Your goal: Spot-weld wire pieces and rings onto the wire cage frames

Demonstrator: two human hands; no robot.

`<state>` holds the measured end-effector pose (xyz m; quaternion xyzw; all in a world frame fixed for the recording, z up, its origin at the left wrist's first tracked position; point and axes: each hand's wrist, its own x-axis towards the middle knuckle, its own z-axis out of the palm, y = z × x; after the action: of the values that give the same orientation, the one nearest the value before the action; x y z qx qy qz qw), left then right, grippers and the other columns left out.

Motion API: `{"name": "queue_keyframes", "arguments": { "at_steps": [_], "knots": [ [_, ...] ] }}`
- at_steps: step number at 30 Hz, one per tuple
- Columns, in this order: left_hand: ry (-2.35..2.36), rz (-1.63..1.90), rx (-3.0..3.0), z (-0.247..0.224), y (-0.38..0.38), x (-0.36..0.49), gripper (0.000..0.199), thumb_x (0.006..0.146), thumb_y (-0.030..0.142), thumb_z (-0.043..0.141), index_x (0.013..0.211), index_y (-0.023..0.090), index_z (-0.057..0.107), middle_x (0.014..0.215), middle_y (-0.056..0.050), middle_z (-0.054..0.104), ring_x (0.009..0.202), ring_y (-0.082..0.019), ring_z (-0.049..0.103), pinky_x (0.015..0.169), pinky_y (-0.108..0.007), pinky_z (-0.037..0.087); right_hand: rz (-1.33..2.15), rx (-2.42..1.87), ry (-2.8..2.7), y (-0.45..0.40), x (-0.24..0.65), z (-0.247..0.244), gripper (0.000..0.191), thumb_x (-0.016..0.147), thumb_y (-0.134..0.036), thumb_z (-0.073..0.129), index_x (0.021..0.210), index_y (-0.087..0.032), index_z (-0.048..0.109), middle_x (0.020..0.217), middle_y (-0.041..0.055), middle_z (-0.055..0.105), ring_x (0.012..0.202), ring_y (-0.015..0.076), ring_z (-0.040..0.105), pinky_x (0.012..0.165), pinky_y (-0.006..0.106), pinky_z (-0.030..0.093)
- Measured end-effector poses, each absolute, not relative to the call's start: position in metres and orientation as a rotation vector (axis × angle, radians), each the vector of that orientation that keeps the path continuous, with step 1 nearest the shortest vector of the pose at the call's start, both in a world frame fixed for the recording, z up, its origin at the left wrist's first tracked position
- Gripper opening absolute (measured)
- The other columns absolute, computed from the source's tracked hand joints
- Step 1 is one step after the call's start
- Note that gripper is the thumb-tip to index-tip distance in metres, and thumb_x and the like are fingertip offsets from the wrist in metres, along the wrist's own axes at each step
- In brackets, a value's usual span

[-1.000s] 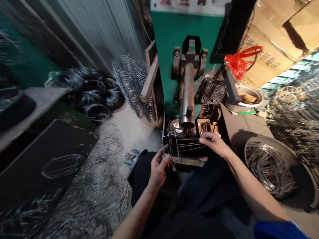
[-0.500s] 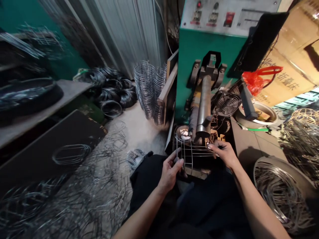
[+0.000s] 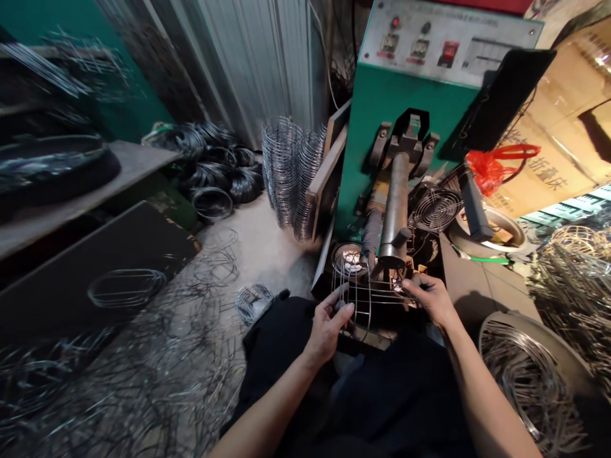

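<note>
A wire frame [image 3: 368, 296] of thin bent rods lies below the metal cylinder [image 3: 394, 203] of a green machine [image 3: 377, 95]. My left hand [image 3: 329, 323] grips the frame's left part, thumb and fingers around its wires. At the frame's right end, my right hand [image 3: 428, 296] is closed in a pinch close under the cylinder's tip. Its fingertips are on the frame's wire; whether they also hold a small piece is too small to tell. A round dish [image 3: 340, 256] with pale bits sits behind the frame.
Tall stacks of wire rings [image 3: 282, 172] stand left of the machine beside a wooden board [image 3: 329, 165]. Loose wire pieces [image 3: 191, 375] cover the floor at left. On the right are a basin of bent wires [image 3: 525, 375], a bowl [image 3: 518, 245] and a cardboard box [image 3: 568, 127].
The view has shifted slightly, showing more of the machine's top panel. Both hands keep hold of the wire frame in nearly the same position, and the frame's lower left part has tilted slightly.
</note>
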<state>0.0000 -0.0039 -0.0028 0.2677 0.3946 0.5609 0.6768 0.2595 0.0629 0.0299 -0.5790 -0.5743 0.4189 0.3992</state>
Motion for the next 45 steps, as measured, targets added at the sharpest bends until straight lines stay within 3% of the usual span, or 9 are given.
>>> {"name": "queue_keyframes", "arguments": {
  "at_steps": [6, 13, 16, 19, 23, 31, 45],
  "knots": [
    [0.859, 1.264, 0.623, -0.003, 0.001, 0.001, 0.076, 0.078, 0.039, 0.081, 0.145, 0.014, 0.054, 0.063, 0.008, 0.045, 0.047, -0.008, 0.047, 0.045, -0.025, 0.054, 1.118, -1.502, -1.373, 0.065, 0.257, 0.037, 0.06, 0.071, -0.067, 0.079, 0.056, -0.022, 0.043, 0.052, -0.0039, 0.038, 0.047, 0.011, 0.032, 0.044, 0.027, 0.024],
    [0.856, 1.231, 0.611, 0.0, 0.001, 0.001, 0.078, 0.079, 0.041, 0.08, 0.146, 0.012, 0.051, 0.059, 0.009, 0.048, 0.043, -0.012, 0.056, 0.043, -0.028, 0.055, 1.042, -1.488, -1.396, 0.067, 0.259, 0.036, 0.059, 0.075, -0.063, 0.078, 0.056, -0.022, 0.041, 0.054, -0.0035, 0.036, 0.051, 0.0118, 0.033, 0.047, 0.027, 0.027],
    [0.858, 1.237, 0.586, 0.003, 0.001, 0.003, 0.081, 0.077, 0.04, 0.081, 0.148, 0.014, 0.049, 0.06, 0.009, 0.048, 0.042, -0.012, 0.055, 0.042, -0.029, 0.055, 0.852, -1.442, -1.399, 0.06, 0.26, 0.027, 0.052, 0.08, -0.06, 0.075, 0.064, -0.022, 0.044, 0.062, -0.0021, 0.042, 0.058, 0.0146, 0.039, 0.055, 0.028, 0.034],
    [0.857, 1.244, 0.594, 0.007, 0.001, 0.004, 0.081, 0.077, 0.039, 0.081, 0.147, 0.014, 0.05, 0.057, 0.01, 0.046, 0.04, -0.011, 0.054, 0.041, -0.028, 0.054, 0.619, -1.366, -1.404, 0.044, 0.26, 0.018, 0.04, 0.089, -0.056, 0.065, 0.075, -0.023, 0.048, 0.077, 0.0026, 0.052, 0.078, 0.0214, 0.051, 0.072, 0.032, 0.043],
    [0.872, 1.27, 0.61, 0.013, 0.0, 0.005, 0.08, 0.077, 0.039, 0.081, 0.145, 0.011, 0.051, 0.054, 0.011, 0.045, 0.038, -0.01, 0.051, 0.04, -0.027, 0.053, 0.594, -1.368, -1.527, 0.027, 0.255, 0.012, 0.043, 0.092, -0.056, 0.061, 0.066, -0.022, 0.052, 0.096, 0.0091, 0.059, 0.097, 0.0282, 0.054, 0.086, 0.038, 0.042],
    [0.868, 1.272, 0.604, 0.014, 0.002, 0.007, 0.081, 0.079, 0.041, 0.079, 0.147, 0.011, 0.048, 0.053, 0.012, 0.042, 0.037, -0.012, 0.053, 0.039, -0.028, 0.054, 0.56, -1.317, -1.534, 0.041, 0.244, 0.016, 0.046, 0.088, -0.05, 0.069, 0.058, -0.022, 0.048, 0.08, 0.0036, 0.049, 0.081, 0.0229, 0.047, 0.077, 0.036, 0.038],
    [0.867, 1.292, 0.574, 0.024, 0.026, 0.01, 0.084, 0.073, 0.042, 0.083, 0.144, 0.01, 0.052, 0.049, 0.012, 0.042, 0.035, -0.012, 0.052, 0.038, -0.026, 0.052, 0.567, -1.301, -1.519, 0.069, 0.244, 0.02, 0.049, 0.083, -0.052, 0.074, 0.055, -0.02, 0.048, 0.079, 0.0023, 0.051, 0.081, 0.0208, 0.049, 0.076, 0.033, 0.038]
  ]
}}
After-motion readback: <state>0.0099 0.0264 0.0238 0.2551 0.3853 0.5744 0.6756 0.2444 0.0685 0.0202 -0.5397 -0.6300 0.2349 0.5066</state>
